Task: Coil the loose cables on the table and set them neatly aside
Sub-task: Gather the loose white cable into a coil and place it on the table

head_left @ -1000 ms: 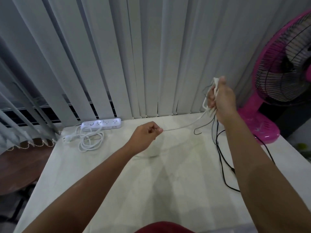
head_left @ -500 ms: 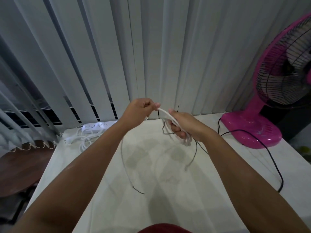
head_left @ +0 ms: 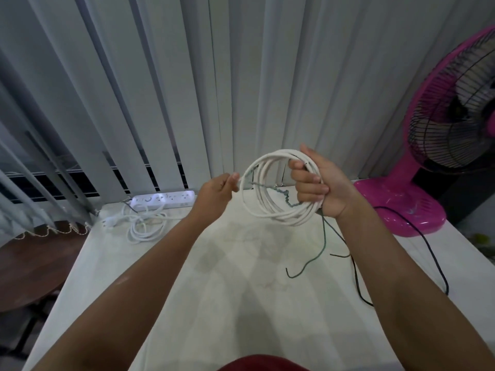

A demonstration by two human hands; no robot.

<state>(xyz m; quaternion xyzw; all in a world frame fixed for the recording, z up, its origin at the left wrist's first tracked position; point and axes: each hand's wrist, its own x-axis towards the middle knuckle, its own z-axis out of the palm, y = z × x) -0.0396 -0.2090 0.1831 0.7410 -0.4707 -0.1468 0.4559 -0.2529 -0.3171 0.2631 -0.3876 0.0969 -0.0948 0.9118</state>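
Note:
A white cable [head_left: 263, 207] is wound into a round coil of several loops, held upright above the white table [head_left: 219, 303]. My right hand [head_left: 318, 187] grips the coil's right side. My left hand [head_left: 218, 192] pinches the coil's left edge between thumb and fingers. Thin dark green wires [head_left: 312, 259] hang from under my right hand and trail onto the table; a twisted stretch of green wire crosses the inside of the coil.
A white power strip [head_left: 164, 199] with its own loosely looped white cord [head_left: 144, 226] lies at the table's back left. A pink fan [head_left: 439, 167] stands back right, its black cord [head_left: 428, 253] running over the table. Vertical blinds hang behind; a brown round table sits left.
The white cable went from one stretched strand to a full round coil. My hands came together from wide apart, and the coil now stands open between them.

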